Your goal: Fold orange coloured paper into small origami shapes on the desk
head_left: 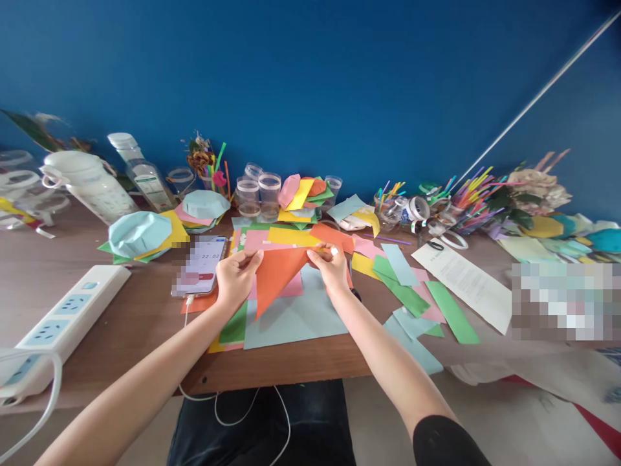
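An orange sheet of paper (pixel 276 275), folded to a triangle with one point hanging down, is held up between my two hands. My left hand (pixel 239 277) pinches its upper left corner between thumb and fingers. At the upper right corner my right hand (pixel 330 265) pinches it the same way, a ring on one finger. Beneath it lie stacked sheets, with a light blue sheet (pixel 301 323) on top near the table edge and pink, yellow and green ones behind. A phone (pixel 201 262) with a timer lies just left of my left hand.
A white power strip (pixel 72 323) lies at the left. Cut paper strips (pixel 402 288) and a printed sheet (pixel 466 281) spread to the right. Along the blue wall stand bottles (pixel 145 178), plastic cups (pixel 259 194), folded paper pieces (pixel 140 234) and bundles of coloured sticks (pixel 473 197).
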Demonstrator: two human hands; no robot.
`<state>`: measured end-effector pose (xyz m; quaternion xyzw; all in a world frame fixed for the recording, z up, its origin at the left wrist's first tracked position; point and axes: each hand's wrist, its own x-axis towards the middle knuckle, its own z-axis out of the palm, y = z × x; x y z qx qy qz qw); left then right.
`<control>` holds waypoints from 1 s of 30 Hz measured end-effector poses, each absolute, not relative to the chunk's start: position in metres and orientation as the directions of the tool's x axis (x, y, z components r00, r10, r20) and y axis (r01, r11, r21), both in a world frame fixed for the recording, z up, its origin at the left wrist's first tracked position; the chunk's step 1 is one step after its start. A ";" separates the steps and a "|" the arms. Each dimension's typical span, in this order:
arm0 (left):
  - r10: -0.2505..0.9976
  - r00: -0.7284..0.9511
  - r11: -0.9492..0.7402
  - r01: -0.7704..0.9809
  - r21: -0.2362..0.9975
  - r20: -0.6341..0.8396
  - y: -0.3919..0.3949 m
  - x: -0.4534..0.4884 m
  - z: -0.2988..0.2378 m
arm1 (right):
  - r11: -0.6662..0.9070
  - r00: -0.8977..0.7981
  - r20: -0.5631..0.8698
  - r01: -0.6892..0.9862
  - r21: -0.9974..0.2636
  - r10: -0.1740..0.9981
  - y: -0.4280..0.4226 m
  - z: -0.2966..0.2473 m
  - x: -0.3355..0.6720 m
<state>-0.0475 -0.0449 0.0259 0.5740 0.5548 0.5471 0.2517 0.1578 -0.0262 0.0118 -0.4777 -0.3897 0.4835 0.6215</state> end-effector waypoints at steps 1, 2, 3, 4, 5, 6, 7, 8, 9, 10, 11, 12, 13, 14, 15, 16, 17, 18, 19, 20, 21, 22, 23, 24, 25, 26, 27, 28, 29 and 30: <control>0.909 -0.222 -0.259 0.360 0.896 0.352 -0.045 -0.047 0.026 | 0.047 0.212 -0.010 -0.264 -0.964 0.977 -0.027 0.012 0.157; 0.906 -0.231 -0.260 0.356 0.898 0.354 -0.046 -0.046 0.027 | 0.016 0.188 -0.042 -0.296 -0.955 0.981 -0.027 0.012 0.155; 0.903 -0.241 -0.260 0.352 0.899 0.355 -0.046 -0.046 0.027 | -0.016 0.158 -0.070 -0.321 -0.947 0.985 -0.028 0.012 0.154; 0.899 -0.251 -0.260 0.352 0.899 0.358 -0.047 -0.045 0.028 | -0.047 0.124 -0.094 -0.337 -0.940 0.988 -0.029 0.012 0.152; 0.896 -0.257 -0.261 0.357 0.897 0.363 -0.047 -0.044 0.028 | -0.078 0.086 -0.115 -0.347 -0.935 0.990 -0.030 0.012 0.149; 0.892 -0.261 -0.263 0.367 0.893 0.370 -0.047 -0.044 0.029 | -0.106 0.051 -0.132 -0.352 -0.930 0.990 -0.032 0.012 0.147; 0.888 -0.262 -0.265 0.378 0.887 0.378 -0.048 -0.044 0.029 | -0.127 0.025 -0.145 -0.356 -0.926 0.989 -0.033 0.011 0.145; 0.885 -0.262 -0.269 0.388 0.881 0.385 -0.048 -0.043 0.029 | -0.139 0.012 -0.154 -0.359 -0.923 0.988 -0.033 0.011 0.143; 0.883 -0.260 -0.272 0.393 0.878 0.390 -0.048 -0.043 0.029 | -0.140 0.014 -0.155 -0.357 -0.923 0.988 -0.033 0.011 0.142; 0.884 -0.258 -0.272 0.395 0.878 0.390 -0.049 -0.043 0.029 | -0.129 0.032 -0.149 -0.350 -0.928 0.988 -0.033 0.010 0.142; 0.885 -0.256 -0.271 0.394 0.878 0.388 -0.049 -0.042 0.028 | -0.110 0.061 -0.139 -0.337 -0.935 0.988 -0.033 0.010 0.141; 0.886 -0.255 -0.270 0.392 0.879 0.386 -0.049 -0.042 0.027 | -0.090 0.093 -0.126 -0.323 -0.942 0.988 -0.033 0.009 0.141; 0.888 -0.254 -0.270 0.388 0.881 0.384 -0.049 -0.042 0.026 | -0.074 0.117 -0.115 -0.312 -0.947 0.986 -0.032 0.009 0.142; 0.888 -0.254 -0.271 0.381 0.884 0.382 -0.049 -0.042 0.026 | -0.067 0.127 -0.111 -0.308 -0.949 0.986 -0.032 0.009 0.142; 0.889 -0.257 -0.272 0.373 0.887 0.380 -0.048 -0.042 0.025 | -0.072 0.123 -0.115 -0.314 -0.947 0.986 -0.032 0.009 0.142; 0.887 -0.263 -0.274 0.361 0.891 0.379 -0.048 -0.042 0.024 | -0.087 0.103 -0.127 -0.328 -0.941 0.986 -0.032 0.009 0.142; 0.887 -0.270 -0.273 0.348 0.897 0.375 -0.047 -0.043 0.024 | -0.111 0.070 -0.143 -0.342 -0.933 0.987 -0.033 0.008 0.141; 0.886 -0.280 -0.271 0.333 0.903 0.369 -0.046 -0.043 0.023 | -0.142 0.026 -0.161 -0.351 -0.926 0.987 -0.034 0.008 0.140; 0.887 -0.289 -0.268 0.315 0.910 0.361 -0.046 -0.043 0.023 | -0.172 -0.020 -0.176 -0.353 -0.920 0.984 -0.035 0.007 0.139; 0.888 -0.296 -0.266 0.297 0.917 0.353 -0.045 -0.043 0.023 | -0.195 -0.060 -0.186 -0.349 -0.917 0.981 -0.036 0.007 0.137; 0.889 -0.301 -0.263 0.282 0.922 0.346 -0.045 -0.044 0.023 | -0.204 -0.085 -0.186 -0.338 -0.919 0.979 -0.037 0.006 0.136; 0.890 -0.305 -0.261 0.271 0.927 0.340 -0.045 -0.044 0.023 | -0.201 -0.094 -0.180 -0.324 -0.925 0.979 -0.038 0.005 0.134; 0.892 -0.304 -0.259 0.263 0.929 0.335 -0.045 -0.044 0.022 | -0.187 -0.089 -0.167 -0.306 -0.934 0.982 -0.039 0.005 0.133; 0.894 -0.303 -0.255 0.258 0.932 0.329 -0.045 -0.044 0.022 | -0.166 -0.075 -0.151 -0.284 -0.944 0.986 -0.039 0.005 0.133; 0.898 -0.302 -0.249 0.252 0.935 0.320 -0.044 -0.044 0.022 | -0.138 -0.058 -0.127 -0.257 -0.956 0.990 -0.040 0.005 0.133; 0.902 -0.302 -0.240 0.241 0.940 0.308 -0.044 -0.045 0.021 | -0.100 -0.036 -0.094 -0.225 -0.969 0.995 -0.040 0.006 0.134; 0.907 -0.305 -0.227 0.223 0.948 0.289 -0.043 -0.045 0.021 | -0.042 -0.006 -0.042 -0.183 -0.982 0.999 -0.041 0.007 0.135; 0.913 -0.310 -0.211 0.197 0.957 0.265 -0.041 -0.047 0.020 | 0.038 0.033 0.034 -0.128 -0.991 0.999 -0.041 0.008 0.138; 0.919 -0.316 -0.192 0.164 0.968 0.236 -0.040 -0.048 0.020 | 0.139 0.082 0.135 -0.053 -0.989 0.988 -0.042 0.010 0.141; 0.925 -0.323 -0.170 0.126 0.977 0.203 -0.038 -0.049 0.019 | 0.254 0.130 0.258 0.048 -0.966 0.957 -0.043 0.012 0.145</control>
